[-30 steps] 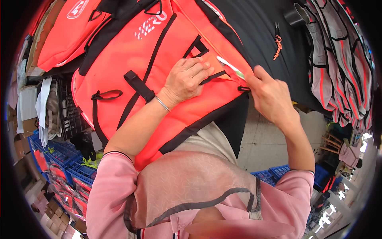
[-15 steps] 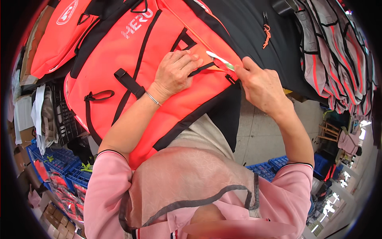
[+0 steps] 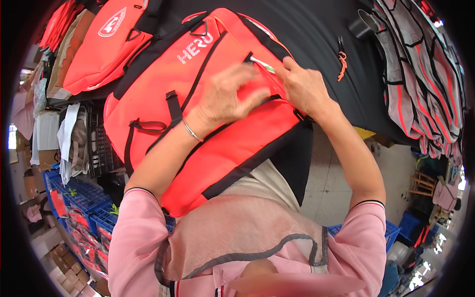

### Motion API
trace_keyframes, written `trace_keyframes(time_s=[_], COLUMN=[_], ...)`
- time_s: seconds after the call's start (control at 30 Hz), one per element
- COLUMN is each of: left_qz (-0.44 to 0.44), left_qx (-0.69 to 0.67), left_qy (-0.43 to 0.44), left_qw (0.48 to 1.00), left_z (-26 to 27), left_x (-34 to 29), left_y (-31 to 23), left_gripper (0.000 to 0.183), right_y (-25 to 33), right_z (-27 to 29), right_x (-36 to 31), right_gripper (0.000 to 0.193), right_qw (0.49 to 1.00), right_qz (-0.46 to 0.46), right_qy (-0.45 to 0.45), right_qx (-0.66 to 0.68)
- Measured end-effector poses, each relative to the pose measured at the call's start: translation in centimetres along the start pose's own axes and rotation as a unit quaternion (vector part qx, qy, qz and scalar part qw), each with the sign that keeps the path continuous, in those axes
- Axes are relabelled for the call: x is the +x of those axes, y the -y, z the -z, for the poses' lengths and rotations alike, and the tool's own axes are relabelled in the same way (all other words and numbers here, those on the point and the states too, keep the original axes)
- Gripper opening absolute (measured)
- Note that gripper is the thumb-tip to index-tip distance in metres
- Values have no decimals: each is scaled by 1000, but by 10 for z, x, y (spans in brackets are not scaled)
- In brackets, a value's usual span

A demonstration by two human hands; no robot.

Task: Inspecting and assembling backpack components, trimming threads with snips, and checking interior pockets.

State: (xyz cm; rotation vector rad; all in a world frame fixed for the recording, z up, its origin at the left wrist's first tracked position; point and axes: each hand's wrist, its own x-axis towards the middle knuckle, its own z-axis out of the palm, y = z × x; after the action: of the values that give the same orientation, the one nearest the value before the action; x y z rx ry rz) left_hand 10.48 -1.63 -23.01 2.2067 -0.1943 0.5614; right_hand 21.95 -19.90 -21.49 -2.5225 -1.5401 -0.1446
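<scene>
A bright orange-red bag (image 3: 143,99) with black trim, straps and white lettering lies before me, partly on the black-covered table and partly over my lap. My right hand (image 3: 307,91) is closed round the green part of a white and green toothbrush (image 3: 262,64), over the bag's right side. The toothbrush's white head points up and left, by a short black strap. Just left of it, my left hand (image 3: 225,94) hovers over the bag, blurred, with thumb and fingers apart and nothing seen between them. It hides part of the bag's front.
Another orange-red bag (image 3: 99,64) lies at the far left. On the black cloth (image 3: 316,29) are thread snips (image 3: 341,47) with an orange cord and a dark cup (image 3: 363,24). Grey striped fabric pieces (image 3: 420,74) hang at the right. Blue crates (image 3: 81,195) stand at the lower left.
My left hand has lifted off the bag fabric and its fingers have spread. The right hand has shifted slightly left and up with the toothbrush. The whole view has shifted a little.
</scene>
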Motion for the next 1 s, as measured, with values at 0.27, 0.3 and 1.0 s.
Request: trace_keyframes(time_s=[0.27,0.3,1.0], left_qz=[-124,-75,-6], left_qx=[295,256,204], left_qy=[120,144,80], left_qw=[940,953,976], left_z=[63,65,51], left_x=[18,1,-26], left_y=[61,69,74], left_gripper=[44,42,39], right_y=[-1,-3,-16], right_z=[-9,-11,-27], right_x=[-21,-21,72], right_gripper=[22,26,22], right_qw=[999,999,998], right_qz=[-28,-28,32], right_qy=[-10,-17,10], right_qx=[17,25,59])
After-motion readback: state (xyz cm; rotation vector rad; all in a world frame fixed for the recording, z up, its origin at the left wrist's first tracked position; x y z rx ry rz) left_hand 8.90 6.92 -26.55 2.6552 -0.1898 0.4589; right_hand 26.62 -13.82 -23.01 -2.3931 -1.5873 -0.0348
